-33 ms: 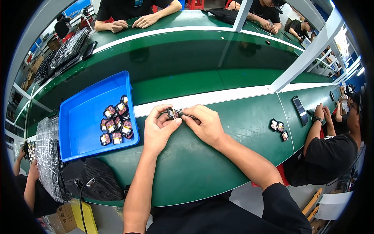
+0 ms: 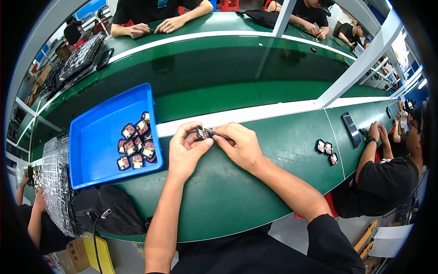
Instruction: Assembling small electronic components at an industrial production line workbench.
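Note:
Held over the green bench (image 2: 283,146), a small black electronic module (image 2: 201,133) with a pinkish circuit board is pinched between the thumb and fingers of my left hand (image 2: 185,153). My right hand (image 2: 242,145) is closed round a thin dark tool that looks like tweezers (image 2: 220,134). Its tip meets the right side of the module; the exact contact is too small to make out. To the left, a blue tray (image 2: 98,123) holds several similar modules (image 2: 137,141), grouped toward its right side.
A few more modules (image 2: 325,147) lie on the bench to the right, near a dark phone-like device (image 2: 351,129). A black mesh bag (image 2: 109,210) sits below the tray, beside bubble-wrapped stacks (image 2: 59,182). A white post (image 2: 360,59) rises at right. Co-workers sit across and at both sides.

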The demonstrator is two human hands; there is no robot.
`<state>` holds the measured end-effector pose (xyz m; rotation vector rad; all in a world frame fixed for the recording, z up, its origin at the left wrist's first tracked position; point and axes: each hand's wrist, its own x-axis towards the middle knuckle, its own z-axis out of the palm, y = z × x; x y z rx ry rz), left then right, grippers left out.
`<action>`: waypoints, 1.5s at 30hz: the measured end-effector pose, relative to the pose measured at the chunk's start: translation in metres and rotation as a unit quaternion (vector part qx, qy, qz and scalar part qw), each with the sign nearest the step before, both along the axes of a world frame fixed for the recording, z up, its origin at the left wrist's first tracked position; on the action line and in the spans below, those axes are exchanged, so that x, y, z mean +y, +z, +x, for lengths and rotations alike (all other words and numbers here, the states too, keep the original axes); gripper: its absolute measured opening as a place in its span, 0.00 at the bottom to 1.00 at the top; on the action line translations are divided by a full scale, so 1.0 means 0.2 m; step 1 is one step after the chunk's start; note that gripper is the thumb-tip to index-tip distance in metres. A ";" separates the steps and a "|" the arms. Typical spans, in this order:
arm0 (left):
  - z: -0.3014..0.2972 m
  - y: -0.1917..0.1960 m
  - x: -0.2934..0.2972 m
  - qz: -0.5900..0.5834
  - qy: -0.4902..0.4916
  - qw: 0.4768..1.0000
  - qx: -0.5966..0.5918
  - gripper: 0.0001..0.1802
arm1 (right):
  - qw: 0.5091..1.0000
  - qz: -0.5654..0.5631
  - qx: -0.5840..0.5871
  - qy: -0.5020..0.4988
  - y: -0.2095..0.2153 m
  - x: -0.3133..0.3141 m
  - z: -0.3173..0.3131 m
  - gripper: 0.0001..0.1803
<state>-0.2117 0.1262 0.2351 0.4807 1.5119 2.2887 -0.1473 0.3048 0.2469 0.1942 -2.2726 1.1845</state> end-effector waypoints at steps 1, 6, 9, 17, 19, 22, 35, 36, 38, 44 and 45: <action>0.00 0.00 0.00 0.000 0.000 1.000 0.000 0.27 | 1.000 0.001 -0.012 0.000 0.01 0.00 0.00 0.09; 0.00 0.01 0.00 -0.010 -0.010 1.000 0.005 0.27 | 1.000 0.009 -0.002 0.001 0.01 0.01 0.00 0.09; 0.00 0.01 0.00 -0.009 -0.010 1.000 0.006 0.26 | 1.000 0.011 -0.002 0.000 0.02 0.01 0.01 0.09; 0.00 0.01 0.00 -0.013 -0.009 1.000 0.011 0.26 | 1.000 -0.010 -0.023 0.016 0.01 0.01 0.01 0.08; 0.00 0.01 0.00 -0.011 -0.014 1.000 0.009 0.26 | 0.999 -0.020 -0.028 0.017 0.01 0.02 0.01 0.08; 0.00 0.01 0.00 -0.007 -0.012 1.000 0.004 0.25 | 0.999 -0.029 -0.026 0.024 0.00 0.02 0.00 0.07; 0.00 0.02 -0.01 -0.001 -0.024 1.000 -0.002 0.26 | 0.997 -0.055 -0.032 0.043 0.00 0.02 -0.01 0.07; 0.00 0.02 -0.01 -0.004 -0.023 1.000 0.000 0.26 | 0.997 -0.055 -0.032 0.043 0.00 0.02 -0.01 0.07; 0.00 0.02 -0.01 -0.005 -0.019 1.000 0.000 0.26 | 0.998 -0.045 -0.038 0.032 0.01 0.02 0.00 0.07; 0.00 0.02 -0.01 0.004 -0.023 1.000 0.000 0.26 | 0.998 -0.036 -0.047 0.023 0.02 0.01 0.01 0.06; 0.01 0.02 -0.01 0.006 -0.026 1.000 -0.002 0.26 | 0.998 -0.036 -0.047 0.024 0.02 0.01 0.01 0.06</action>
